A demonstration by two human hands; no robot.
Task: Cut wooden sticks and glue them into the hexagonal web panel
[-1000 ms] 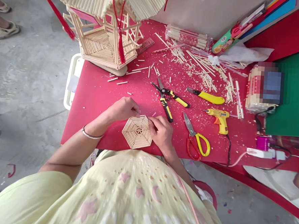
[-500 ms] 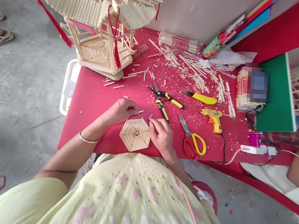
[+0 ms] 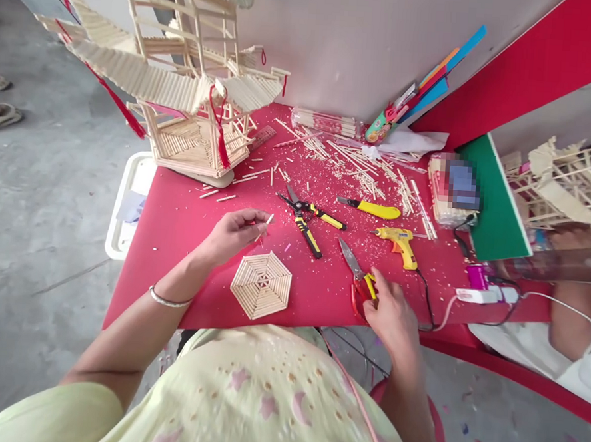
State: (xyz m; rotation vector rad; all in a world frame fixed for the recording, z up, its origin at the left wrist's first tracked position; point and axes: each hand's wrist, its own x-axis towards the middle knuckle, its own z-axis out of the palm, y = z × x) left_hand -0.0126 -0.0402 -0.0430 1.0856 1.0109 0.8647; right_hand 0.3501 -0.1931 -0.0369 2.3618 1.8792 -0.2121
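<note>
Red table [image 3: 175, 230] across mid-frame, stick-built model [image 3: 129, 67] upper left. Left hand [image 3: 237, 234], left of center, has fingertips pinched together on a short pale stick [image 3: 269, 220]. Hexagonal stick panel [image 3: 261, 285] lies flat at lower center, just below and slightly right of that hand, not touching it. Right hand [image 3: 394, 314], lower right, well apart from panel, fingers over handles of scissors [image 3: 351, 256]; can't tell if grip is closed.
</note>
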